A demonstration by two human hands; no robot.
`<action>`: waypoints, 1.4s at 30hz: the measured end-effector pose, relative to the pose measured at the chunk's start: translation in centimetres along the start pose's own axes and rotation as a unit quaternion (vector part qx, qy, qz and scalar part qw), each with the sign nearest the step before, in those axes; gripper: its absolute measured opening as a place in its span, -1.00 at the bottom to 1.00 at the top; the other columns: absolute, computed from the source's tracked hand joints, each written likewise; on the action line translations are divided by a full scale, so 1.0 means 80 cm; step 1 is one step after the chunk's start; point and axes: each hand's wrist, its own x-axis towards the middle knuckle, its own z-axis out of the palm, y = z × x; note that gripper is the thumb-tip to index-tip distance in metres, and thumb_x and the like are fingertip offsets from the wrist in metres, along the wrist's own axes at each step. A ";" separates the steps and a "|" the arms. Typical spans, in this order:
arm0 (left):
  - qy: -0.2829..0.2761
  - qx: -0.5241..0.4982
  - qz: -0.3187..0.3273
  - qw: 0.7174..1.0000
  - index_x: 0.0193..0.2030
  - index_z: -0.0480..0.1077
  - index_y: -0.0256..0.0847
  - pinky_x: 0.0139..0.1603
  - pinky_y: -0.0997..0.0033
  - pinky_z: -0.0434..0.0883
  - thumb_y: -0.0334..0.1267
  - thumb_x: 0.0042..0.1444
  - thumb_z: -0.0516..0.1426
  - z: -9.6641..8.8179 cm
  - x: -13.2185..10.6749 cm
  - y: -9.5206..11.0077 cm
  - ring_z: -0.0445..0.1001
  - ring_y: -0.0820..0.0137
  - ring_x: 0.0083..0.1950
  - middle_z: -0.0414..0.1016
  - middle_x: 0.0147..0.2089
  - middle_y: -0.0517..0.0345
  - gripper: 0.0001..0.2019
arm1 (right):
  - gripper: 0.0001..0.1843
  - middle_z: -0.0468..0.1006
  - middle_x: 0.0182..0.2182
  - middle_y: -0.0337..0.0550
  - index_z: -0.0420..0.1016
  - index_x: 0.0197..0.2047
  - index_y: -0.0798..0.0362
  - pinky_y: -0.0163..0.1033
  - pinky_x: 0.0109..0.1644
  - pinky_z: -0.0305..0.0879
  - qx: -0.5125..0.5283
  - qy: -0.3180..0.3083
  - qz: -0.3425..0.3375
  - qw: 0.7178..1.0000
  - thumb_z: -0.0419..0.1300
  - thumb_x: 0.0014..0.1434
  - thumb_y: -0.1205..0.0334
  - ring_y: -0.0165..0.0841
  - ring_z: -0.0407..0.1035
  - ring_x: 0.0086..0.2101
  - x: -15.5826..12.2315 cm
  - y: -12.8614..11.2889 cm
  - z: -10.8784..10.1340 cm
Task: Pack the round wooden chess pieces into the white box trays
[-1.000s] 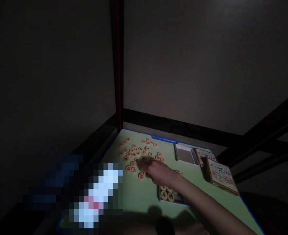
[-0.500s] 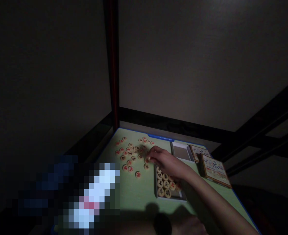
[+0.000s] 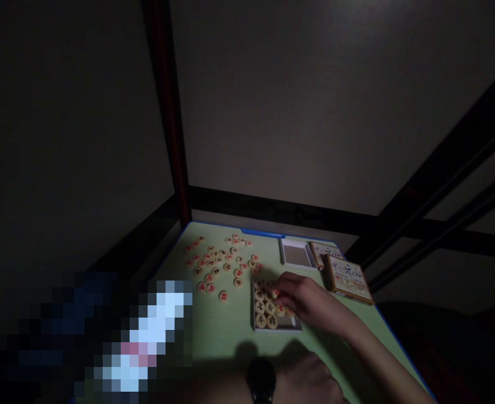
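Note:
My right hand [image 3: 308,302] reaches across a green table [image 3: 230,331] and rests over a small white tray [image 3: 278,327] that holds several round chess pieces. Its fingers are curled and pinched at the tray's upper part, on a chess piece [image 3: 275,293]. More round pieces [image 3: 216,264] with red and black marks lie scattered on the table's far left. My left hand [image 3: 310,384] lies low at the near edge in deep shadow. It wears a dark watch [image 3: 261,382] on the wrist, and its fingers do not show.
An empty white tray [image 3: 296,255] stands at the table's far side, with two printed square boxes [image 3: 348,278] to its right. A dark red post [image 3: 169,140] rises behind the far left corner. Dark rails run along the back and right. A pixelated patch covers the lower left.
My right hand has moved from the scattered pieces on the left back to the tray of pieces. The view has shifted, so the table sits further left.

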 end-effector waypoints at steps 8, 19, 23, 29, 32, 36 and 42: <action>-0.046 -0.050 0.046 0.997 -0.45 0.51 -0.13 -0.55 0.34 0.08 -0.16 0.23 0.14 -0.040 0.000 -0.012 0.45 0.35 -0.53 0.50 -0.59 0.24 -0.75 | -0.59 0.45 0.17 0.10 0.43 0.18 0.09 -0.02 0.10 0.45 -0.091 -0.020 0.067 0.993 0.22 0.28 0.25 -0.09 0.45 0.06 -0.058 0.001 0.044; -0.058 -0.061 0.035 0.996 -0.44 0.47 -0.16 -0.55 0.33 0.04 -0.22 0.27 0.07 -0.040 -0.002 -0.010 0.44 0.32 -0.57 0.52 -0.55 0.21 -0.73 | -0.53 0.46 0.14 0.14 0.47 0.14 0.12 0.03 0.09 0.45 -0.139 -0.017 0.032 0.990 0.32 0.19 0.18 -0.03 0.43 0.06 -0.056 0.015 0.049; -0.031 -0.054 0.040 0.997 -0.48 0.44 -0.15 -0.60 0.35 -0.01 -0.22 0.26 0.09 -0.039 -0.002 -0.009 0.42 0.36 -0.59 0.49 -0.59 0.26 -0.72 | -0.62 0.49 0.11 0.07 0.53 0.07 0.07 -0.02 0.02 0.46 -0.150 -0.033 0.026 0.988 0.32 0.17 0.25 -0.10 0.48 -0.03 -0.053 0.013 0.045; 0.023 -0.030 0.020 0.999 -0.57 0.40 -0.13 -0.67 0.32 -0.07 -0.24 0.13 0.21 -0.046 -0.003 -0.006 0.36 0.39 -0.64 0.42 -0.65 0.30 -0.75 | -0.72 0.54 -0.04 -0.07 0.59 -0.05 -0.01 -0.19 -0.07 0.38 -0.078 -0.039 0.001 0.996 0.31 0.13 0.29 -0.23 0.46 -0.09 -0.050 0.013 0.039; 0.015 -0.027 0.025 0.999 -0.57 0.40 -0.13 -0.70 0.32 -0.07 -0.23 0.13 0.22 -0.051 -0.004 -0.008 0.37 0.37 -0.64 0.41 -0.65 0.30 -0.74 | -0.88 0.53 -0.18 -0.15 0.62 -0.24 -0.02 -0.23 -0.13 0.31 -0.041 -0.047 -0.009 0.998 0.32 0.10 0.30 -0.27 0.42 -0.12 -0.050 0.018 0.039; -0.009 -0.039 0.028 0.999 -0.52 0.43 -0.12 -0.69 0.33 -0.03 -0.22 0.17 0.19 -0.056 -0.003 -0.011 0.42 0.35 -0.61 0.46 -0.61 0.30 -0.77 | -0.93 0.50 -0.24 -0.17 0.61 -0.33 0.00 -0.23 -0.13 0.27 -0.015 -0.042 -0.005 0.999 0.33 0.06 0.33 -0.28 0.40 -0.15 -0.053 0.024 0.038; -0.050 -0.057 0.031 0.997 -0.49 0.47 -0.14 -0.67 0.33 0.04 -0.23 0.19 0.15 -0.054 0.000 -0.010 0.46 0.31 -0.58 0.51 -0.57 0.24 -0.77 | -0.88 0.53 -0.16 -0.10 0.62 -0.26 0.00 -0.19 -0.09 0.32 -0.013 -0.052 0.019 0.998 0.33 0.08 0.31 -0.23 0.41 -0.10 -0.054 0.024 0.037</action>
